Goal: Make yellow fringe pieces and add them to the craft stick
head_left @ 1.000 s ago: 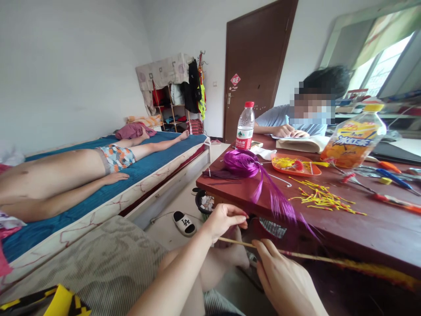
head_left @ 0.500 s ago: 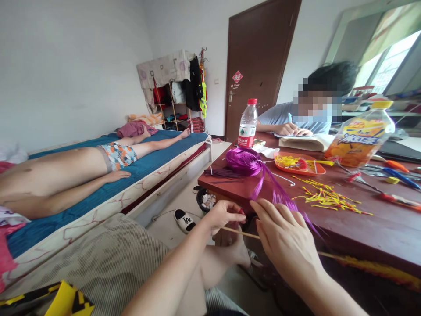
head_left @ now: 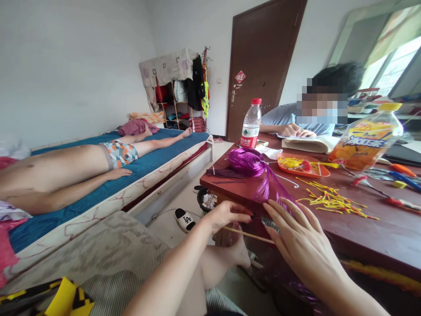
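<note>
A person seated at the corner of a reddish-brown tabletop (head_left: 355, 232) works with two bare hands on a slender, straw-coloured stick (head_left: 251, 235) below the near edge. The left hand (head_left: 228, 217) grips one end in its curled lower fingers, thumb and forefinger reaching forward with their tips close together. The right hand (head_left: 296, 232) is spread palm down, fingers long and nearly straight, across the stick's other visible stretch; its underside is hidden, so whether it grips cannot be told. Beyond the right wrist, a yellow-and-red fringe (head_left: 378, 272) runs beneath the table's edge.

Just above the hands, a coiled bundle of glossy purple strands (head_left: 246, 162) trails toward the right hand's fingers, where contact cannot be made out. To its right are a loose pile of yellow-and-red twisted pieces (head_left: 329, 199) and an orange tray (head_left: 315, 174) with more yellow pieces. A red-capped water bottle (head_left: 251, 131) stands behind the purple bundle, and a yellow-capped bottle of amber drink (head_left: 365, 140) stands behind the tray. Across the table, a second person (head_left: 283, 116) leans over an open book (head_left: 309, 145); at left, another (head_left: 66, 166) lies on a blue-covered bed (head_left: 154, 160).
</note>
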The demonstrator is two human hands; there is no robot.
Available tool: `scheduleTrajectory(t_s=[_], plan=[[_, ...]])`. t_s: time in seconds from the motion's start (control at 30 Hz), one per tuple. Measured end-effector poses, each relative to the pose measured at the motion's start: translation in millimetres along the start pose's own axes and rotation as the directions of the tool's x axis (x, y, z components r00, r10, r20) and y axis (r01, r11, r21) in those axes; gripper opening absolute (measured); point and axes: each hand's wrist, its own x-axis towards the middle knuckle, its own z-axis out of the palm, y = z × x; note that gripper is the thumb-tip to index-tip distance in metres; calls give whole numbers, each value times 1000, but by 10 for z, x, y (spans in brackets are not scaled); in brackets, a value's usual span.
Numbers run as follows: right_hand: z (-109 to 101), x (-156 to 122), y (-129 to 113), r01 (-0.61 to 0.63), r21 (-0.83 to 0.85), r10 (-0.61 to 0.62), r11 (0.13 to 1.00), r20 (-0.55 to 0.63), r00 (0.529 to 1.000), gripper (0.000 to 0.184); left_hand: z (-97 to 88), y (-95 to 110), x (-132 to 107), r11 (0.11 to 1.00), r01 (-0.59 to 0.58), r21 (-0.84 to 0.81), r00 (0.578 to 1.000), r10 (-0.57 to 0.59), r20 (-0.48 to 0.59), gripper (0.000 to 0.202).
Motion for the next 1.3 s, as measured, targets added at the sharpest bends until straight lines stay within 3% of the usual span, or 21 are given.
scheduleTrajectory(t_s=[0.1,0.23,0.4,0.53,0.6,0.7,0.77,0.8,0.93,1.0,1.1,1.2,1.3], plan=[[-7,-15,18,-4,6,4,1000,-8,1000,39,28,9,39,998,-26,64,998,23,50,28],[-26,-41,43,-1,-1,1,1000,-24,1000,38,48,3,84,988,-40,149,999,35,33,24],[-17,-57,33,-28,19,28,999,15,1000,38,39,63,25,960,-64,271,995,82,-56,21],[0,-66,9,-66,34,65,997,37,997,39,49,137,-95,899,-81,430,969,173,-179,16],[-4,-72,14,-71,41,70,997,24,997,39,94,162,-179,853,-77,516,930,249,-272,16],[-6,-95,47,-44,32,43,998,24,999,38,244,162,-330,791,-45,610,810,386,-441,18],[-1,-114,74,-14,17,13,1000,27,1000,38,387,130,-423,761,-39,648,740,458,-493,19],[3,-120,86,-1,10,1,1000,23,1000,38,463,105,-459,746,-42,665,732,476,-487,19],[-14,-119,98,4,8,-4,1000,-6,1000,39,707,-23,-480,737,3,676,839,366,-402,24],[-60,-121,79,-5,21,6,1000,-26,1000,39,769,-79,-418,751,51,659,870,291,-399,33],[-166,-189,17,-23,75,26,997,-50,998,37,815,-121,-295,752,99,651,874,247,-418,38],[-248,-352,-85,-58,206,74,977,-73,995,33,843,-92,-225,758,107,644,860,254,-442,30],[-249,-504,-221,-175,507,185,844,30,982,23,864,5,-261,757,83,649,836,302,-458,27]])
